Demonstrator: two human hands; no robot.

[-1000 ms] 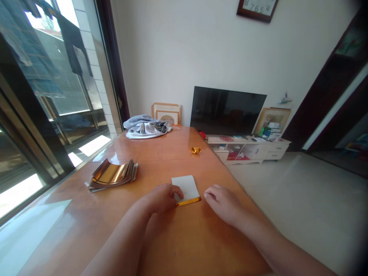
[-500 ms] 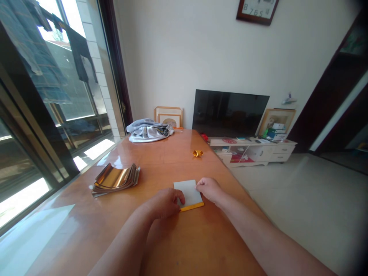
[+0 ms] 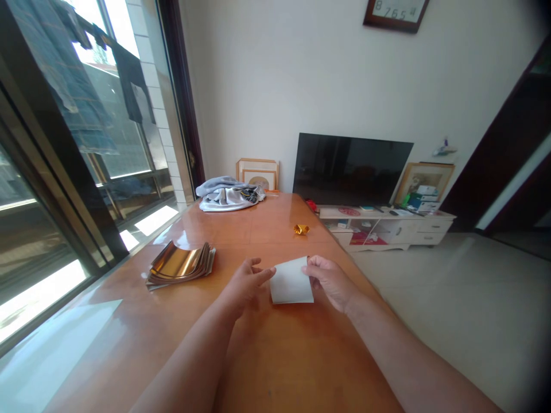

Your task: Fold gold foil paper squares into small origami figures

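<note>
A folded sheet of paper [image 3: 291, 282], white side toward me, is held between both hands just above the wooden table [image 3: 275, 355]. My left hand [image 3: 244, 283] pinches its upper left corner, with the other fingers spread. My right hand [image 3: 330, 280] grips its upper right edge with thumb and curled fingers. A stack of curled gold foil sheets [image 3: 179, 264] lies to the left. A small folded gold piece [image 3: 301, 229] sits farther back on the table.
A bundle of grey cloth [image 3: 228, 194] lies at the table's far end near picture frames [image 3: 257, 172]. A television [image 3: 350, 170] and a low white cabinet [image 3: 396, 226] stand to the right. Glass doors [image 3: 64, 172] run along the left.
The sheet lay flat with a gold strip showing at its near edge. Both hands have now taken its far corners and lifted it, and the gold strip no longer shows.
</note>
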